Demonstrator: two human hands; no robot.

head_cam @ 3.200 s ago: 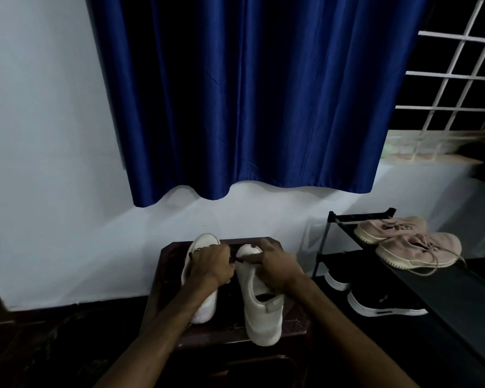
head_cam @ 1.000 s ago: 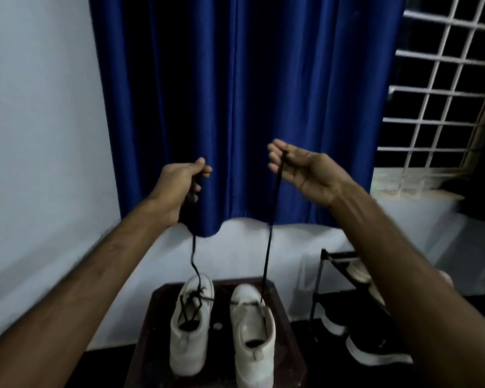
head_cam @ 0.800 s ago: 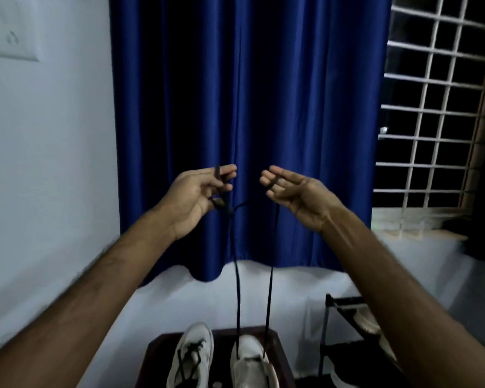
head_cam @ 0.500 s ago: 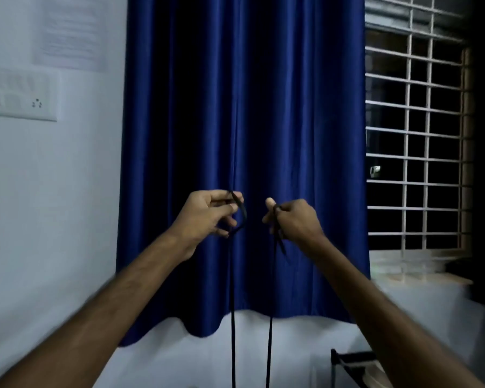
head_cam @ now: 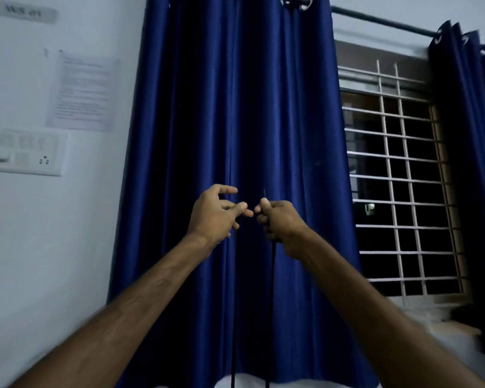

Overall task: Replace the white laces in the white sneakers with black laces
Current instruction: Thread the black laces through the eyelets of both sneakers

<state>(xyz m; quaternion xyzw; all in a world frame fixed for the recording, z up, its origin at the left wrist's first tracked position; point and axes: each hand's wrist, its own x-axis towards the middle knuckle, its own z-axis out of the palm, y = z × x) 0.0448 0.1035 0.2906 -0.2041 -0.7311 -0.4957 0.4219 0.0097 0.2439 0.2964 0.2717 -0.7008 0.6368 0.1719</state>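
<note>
I seem to be evening the black lace (head_cam: 273, 275): my right grip (head_cam: 280, 219) pinches one end, my left grip (head_cam: 216, 214) curls round the other. Next I'd lower both and continue threading.

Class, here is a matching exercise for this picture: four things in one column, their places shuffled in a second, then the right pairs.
Things:
1. black lace
2. paper sheet
3. switch panel
4. window grille

Places:
A. right of the blue curtain
B. hanging from the left hand and right hand
C. on the wall, upper left
D. just below the paper

Pairs: 1-B, 2-C, 3-D, 4-A
</note>
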